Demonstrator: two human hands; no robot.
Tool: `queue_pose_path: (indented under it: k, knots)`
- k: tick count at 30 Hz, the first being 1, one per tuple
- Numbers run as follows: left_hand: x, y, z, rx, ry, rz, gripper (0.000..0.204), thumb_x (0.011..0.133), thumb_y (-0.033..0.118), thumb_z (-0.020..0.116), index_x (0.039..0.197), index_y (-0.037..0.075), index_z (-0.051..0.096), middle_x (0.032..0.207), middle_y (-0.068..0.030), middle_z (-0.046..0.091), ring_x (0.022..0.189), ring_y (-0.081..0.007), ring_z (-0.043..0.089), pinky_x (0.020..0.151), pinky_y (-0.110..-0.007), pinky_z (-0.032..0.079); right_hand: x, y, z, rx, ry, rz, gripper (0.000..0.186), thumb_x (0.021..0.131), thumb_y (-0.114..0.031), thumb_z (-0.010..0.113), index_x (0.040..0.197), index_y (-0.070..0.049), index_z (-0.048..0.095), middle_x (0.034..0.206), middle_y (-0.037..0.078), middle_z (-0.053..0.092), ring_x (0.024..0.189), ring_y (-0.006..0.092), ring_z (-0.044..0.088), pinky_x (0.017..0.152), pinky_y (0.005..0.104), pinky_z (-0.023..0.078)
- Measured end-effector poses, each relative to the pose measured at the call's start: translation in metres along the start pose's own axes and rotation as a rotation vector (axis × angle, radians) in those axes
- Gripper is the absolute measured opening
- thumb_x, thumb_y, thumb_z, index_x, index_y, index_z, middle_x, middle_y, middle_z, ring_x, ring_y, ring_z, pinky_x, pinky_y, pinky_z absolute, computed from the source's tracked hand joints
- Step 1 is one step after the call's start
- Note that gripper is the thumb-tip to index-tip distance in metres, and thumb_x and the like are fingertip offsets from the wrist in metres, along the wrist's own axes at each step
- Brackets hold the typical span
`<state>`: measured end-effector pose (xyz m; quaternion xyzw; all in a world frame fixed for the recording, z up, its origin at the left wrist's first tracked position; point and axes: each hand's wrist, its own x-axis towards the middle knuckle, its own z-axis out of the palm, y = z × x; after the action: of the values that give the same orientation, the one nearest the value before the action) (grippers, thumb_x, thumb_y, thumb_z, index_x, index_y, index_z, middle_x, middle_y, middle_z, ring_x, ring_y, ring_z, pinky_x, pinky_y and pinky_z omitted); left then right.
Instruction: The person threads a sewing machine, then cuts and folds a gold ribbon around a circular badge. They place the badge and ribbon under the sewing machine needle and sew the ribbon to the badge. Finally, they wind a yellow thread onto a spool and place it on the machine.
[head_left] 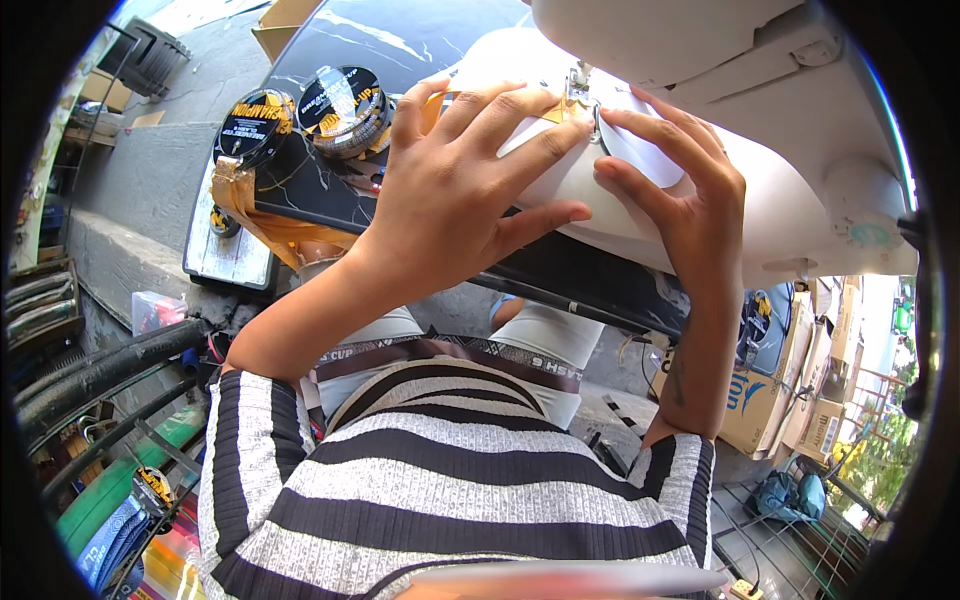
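At about 12 o'clock in the head view, a white sewing machine [700, 150] stands on a dark marbled tabletop [330, 190], and both hands lie flat on the work under its needle area [578, 85]. The left hand [450, 190] presses down with fingers [500, 160] spread wide and straight, holding nothing, its fingertips on a pale piece of material [640, 160] beside a strip of tan webbing [545, 112]. The right hand [690, 190], at about 2 o'clock from the left, rests with fingers loosely fanned and slightly curled on the same pale piece, just beside the presser foot; it grips nothing either. At 10 o'clock on the tabletop sit two black round tins with yellow lettering [255, 125], touching side by side, with more tan webbing [240, 195] trailing off the tabletop's edge below them. Cardboard boxes [760, 400] stand at 4 o'clock on the ground, and the person's striped grey and black top [450, 480] fills 6 o'clock.
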<state>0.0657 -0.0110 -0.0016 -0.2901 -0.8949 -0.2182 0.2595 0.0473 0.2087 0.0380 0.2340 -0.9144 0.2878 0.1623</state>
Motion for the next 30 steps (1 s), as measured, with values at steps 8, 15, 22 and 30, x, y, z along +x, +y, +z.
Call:
queue_pose_path:
  k: [8,15,22,30]
  knots:
    - [0.001,-0.001,0.003,-0.023,0.03,0.011,0.05,0.088,0.057,0.058,0.128,0.026,0.061,0.126,-0.0053,0.06,0.121,-0.0228,0.053,0.103,-0.052,0.027,0.001,0.001,-0.003,-0.008,-0.041,0.02,0.04,0.075,-0.029,0.082,0.112,-0.016,0.073,0.122,0.011,0.067,0.114,0.0264,0.061,0.098,0.0391,0.047]
    - [-0.002,0.002,0.004,0.015,0.022,-0.001,0.054,0.086,0.058,0.059,0.131,0.028,0.06,0.129,-0.0027,0.057,0.122,-0.0244,0.051,0.105,-0.05,0.028,0.009,0.028,-0.006,0.454,0.183,0.273,0.031,0.083,-0.024,0.076,0.108,-0.006,0.07,0.113,0.015,0.068,0.101,0.0209,0.063,0.086,0.0342,0.051]
    - [-0.001,0.003,0.004,0.024,0.032,0.016,0.049,0.089,0.056,0.057,0.13,0.027,0.059,0.127,-0.0043,0.058,0.122,-0.0241,0.053,0.104,-0.051,0.027,0.053,0.041,0.005,1.193,0.064,0.219,0.036,0.087,-0.025,0.069,0.116,-0.004,0.063,0.115,0.018,0.065,0.104,0.0226,0.063,0.086,0.0348,0.053]
    - [0.001,0.006,0.002,0.016,0.011,-0.001,0.049,0.091,0.055,0.056,0.131,0.027,0.059,0.128,-0.006,0.057,0.122,-0.0257,0.051,0.104,-0.053,0.027,0.103,0.027,0.025,1.645,-0.267,0.027,0.041,0.093,-0.026,0.062,0.125,-0.001,0.057,0.118,0.02,0.062,0.107,0.0245,0.062,0.086,0.0354,0.054]
